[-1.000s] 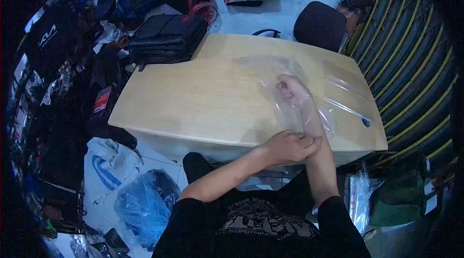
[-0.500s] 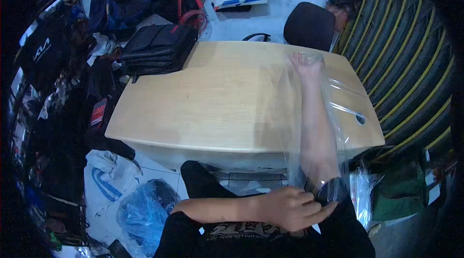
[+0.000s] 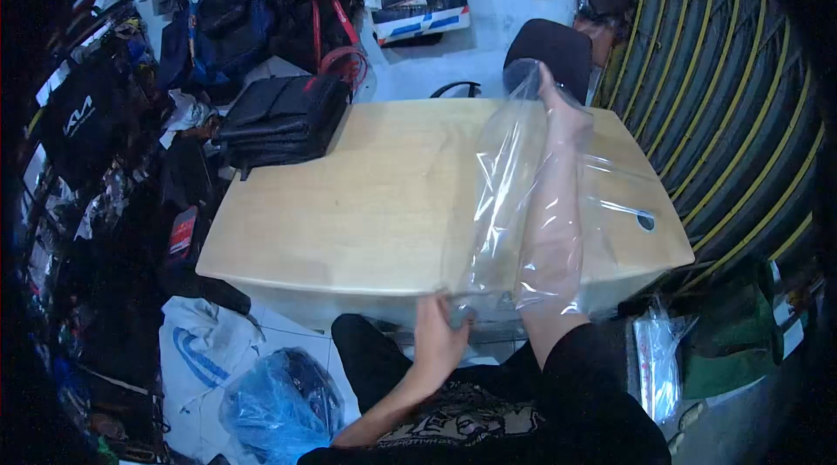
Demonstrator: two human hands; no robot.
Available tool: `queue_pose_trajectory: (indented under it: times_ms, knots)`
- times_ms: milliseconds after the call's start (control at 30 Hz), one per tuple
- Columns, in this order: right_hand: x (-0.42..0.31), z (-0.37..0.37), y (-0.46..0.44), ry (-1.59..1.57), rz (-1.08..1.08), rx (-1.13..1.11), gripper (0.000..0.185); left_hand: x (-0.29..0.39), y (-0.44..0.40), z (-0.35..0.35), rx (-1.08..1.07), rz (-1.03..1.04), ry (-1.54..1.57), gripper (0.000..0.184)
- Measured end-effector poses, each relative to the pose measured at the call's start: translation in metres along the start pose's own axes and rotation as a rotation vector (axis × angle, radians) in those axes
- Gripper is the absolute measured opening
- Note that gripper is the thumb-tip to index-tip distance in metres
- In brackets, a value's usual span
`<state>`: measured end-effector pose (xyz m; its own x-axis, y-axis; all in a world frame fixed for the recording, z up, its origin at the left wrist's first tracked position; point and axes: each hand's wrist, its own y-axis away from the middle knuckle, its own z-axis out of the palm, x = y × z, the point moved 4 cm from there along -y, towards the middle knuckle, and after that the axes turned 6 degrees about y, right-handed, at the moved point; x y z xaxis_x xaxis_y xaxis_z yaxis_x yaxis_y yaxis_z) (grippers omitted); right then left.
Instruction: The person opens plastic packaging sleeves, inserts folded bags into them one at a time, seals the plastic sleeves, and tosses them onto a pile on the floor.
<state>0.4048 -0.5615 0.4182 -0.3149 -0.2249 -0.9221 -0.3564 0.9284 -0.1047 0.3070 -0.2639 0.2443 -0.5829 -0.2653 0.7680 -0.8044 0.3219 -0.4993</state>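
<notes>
A long clear plastic bag (image 3: pixel 497 195) is stretched over the right part of the table. My right arm is inside it up to the forearm. My right hand (image 3: pixel 568 116) lies within the bag near its far end, the thumb side stretched toward the far corner; the other fingers are partly hidden by the shiny film. At the table's near edge, my left hand (image 3: pixel 438 330) pinches the bag's near left rim between thumb and fingers, pulling the mouth out to the left.
The wooden table (image 3: pixel 340 212) carries a black leather bag (image 3: pixel 283 121) at its far left corner and a cable hole at right. Black ribbed coils with yellow stripes (image 3: pixel 724 99) stand at right. A blue plastic bag (image 3: pixel 283 404) and clear packets (image 3: pixel 656 360) lie low beside me.
My left hand has moved from beside the right forearm leftward to the table's near edge, drawing the bag's rim along. The bag has spread wider, and my right hand has turned inside it.
</notes>
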Motion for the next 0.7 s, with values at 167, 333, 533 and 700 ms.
queue_pose_trajectory:
  times_ms: [167,333,533,700]
  knots:
    - [0.018,0.063,-0.047,-0.434,-0.093,0.023,0.058,0.043,0.028,0.004,-1.243,-0.874,0.388,0.034]
    - [0.034,0.107,-0.055,-1.225,0.146,-0.233,0.059,0.026,-0.035,0.066,-0.129,-0.326,0.778,0.048]
    - [0.035,0.133,-0.038,-1.796,0.535,-0.376,0.062,0.052,-0.093,0.072,0.214,-0.396,1.143,0.061]
    - [0.089,0.127,-0.022,-1.494,0.171,-0.360,0.058,0.031,-0.071,0.061,0.278,-0.399,1.125,0.063]
